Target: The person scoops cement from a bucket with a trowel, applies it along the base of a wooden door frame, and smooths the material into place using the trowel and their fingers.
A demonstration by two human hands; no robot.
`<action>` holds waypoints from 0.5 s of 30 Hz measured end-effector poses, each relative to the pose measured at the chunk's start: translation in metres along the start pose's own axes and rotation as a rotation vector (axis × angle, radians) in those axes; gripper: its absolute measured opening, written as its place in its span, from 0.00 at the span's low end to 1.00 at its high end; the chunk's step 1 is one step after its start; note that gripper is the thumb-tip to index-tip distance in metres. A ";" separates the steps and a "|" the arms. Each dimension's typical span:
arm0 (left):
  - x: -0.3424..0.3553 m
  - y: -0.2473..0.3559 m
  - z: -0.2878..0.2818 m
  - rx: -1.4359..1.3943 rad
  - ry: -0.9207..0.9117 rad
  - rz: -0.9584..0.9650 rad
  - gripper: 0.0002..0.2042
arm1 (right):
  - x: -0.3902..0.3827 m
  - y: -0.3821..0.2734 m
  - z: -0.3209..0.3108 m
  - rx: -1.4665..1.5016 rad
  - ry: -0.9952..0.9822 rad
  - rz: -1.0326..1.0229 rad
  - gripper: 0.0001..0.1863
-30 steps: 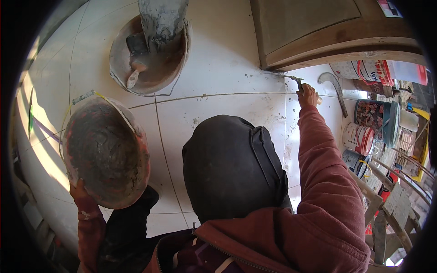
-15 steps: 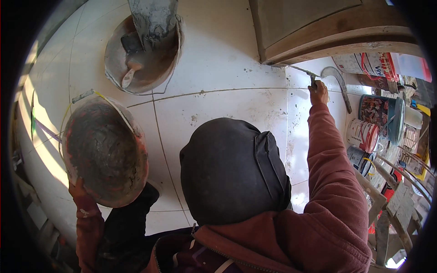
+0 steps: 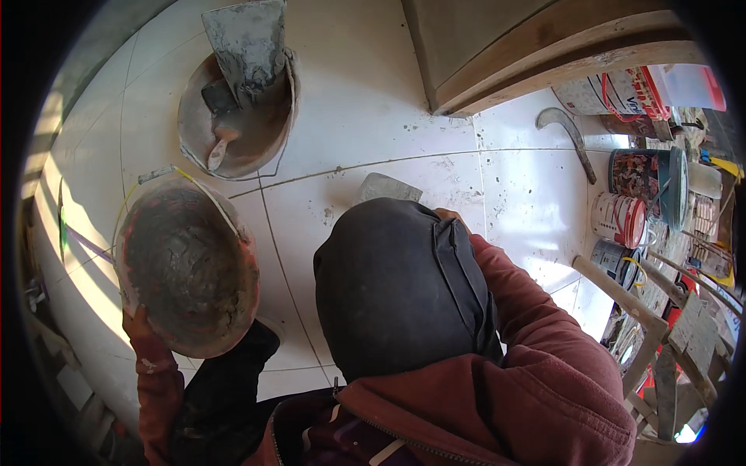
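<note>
Head view: left hand (image 3: 141, 329) closed on bucket rim (image 3: 249, 268); right hand (image 3: 451, 215), grip unclear, near flat blade (image 3: 388, 189); lettered red-white pail (image 3: 598, 93).

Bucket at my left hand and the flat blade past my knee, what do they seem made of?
Bucket: probably plastic, dull and smeared grey; its moulded-looking wall shows reddish patches. Flat blade: likely metal, matte grey; its flat, straight-edged shape suggests so.

Near the centre of the frame, the black-clad knee (image 3: 404, 287) hides most of the right hand (image 3: 447, 213) and the lower part of a flat grey blade (image 3: 386, 188), so their contact cannot be told. The top edge crops the wooden-framed panel (image 3: 559, 62), upper right.
</note>
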State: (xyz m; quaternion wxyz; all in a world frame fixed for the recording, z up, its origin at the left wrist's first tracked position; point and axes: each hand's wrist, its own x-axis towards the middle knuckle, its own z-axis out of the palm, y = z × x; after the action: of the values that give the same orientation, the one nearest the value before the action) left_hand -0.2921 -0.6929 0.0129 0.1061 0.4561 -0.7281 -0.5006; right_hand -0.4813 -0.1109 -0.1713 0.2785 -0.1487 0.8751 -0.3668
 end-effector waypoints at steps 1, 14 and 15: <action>-0.002 0.004 0.005 -0.019 -0.017 -0.003 0.23 | 0.005 0.003 -0.004 -0.088 -0.088 -0.023 0.11; -0.002 0.002 -0.002 0.045 0.011 -0.008 0.23 | 0.105 -0.027 -0.062 -0.827 0.083 0.434 0.35; -0.003 0.002 0.000 0.042 0.011 -0.012 0.23 | 0.110 -0.029 -0.064 -0.834 0.038 0.502 0.33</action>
State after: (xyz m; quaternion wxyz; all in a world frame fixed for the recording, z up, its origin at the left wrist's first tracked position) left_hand -0.2917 -0.6900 0.0154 0.0975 0.4651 -0.7353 -0.4832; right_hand -0.6059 -0.1457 -0.1549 0.2591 -0.0251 0.9613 0.0908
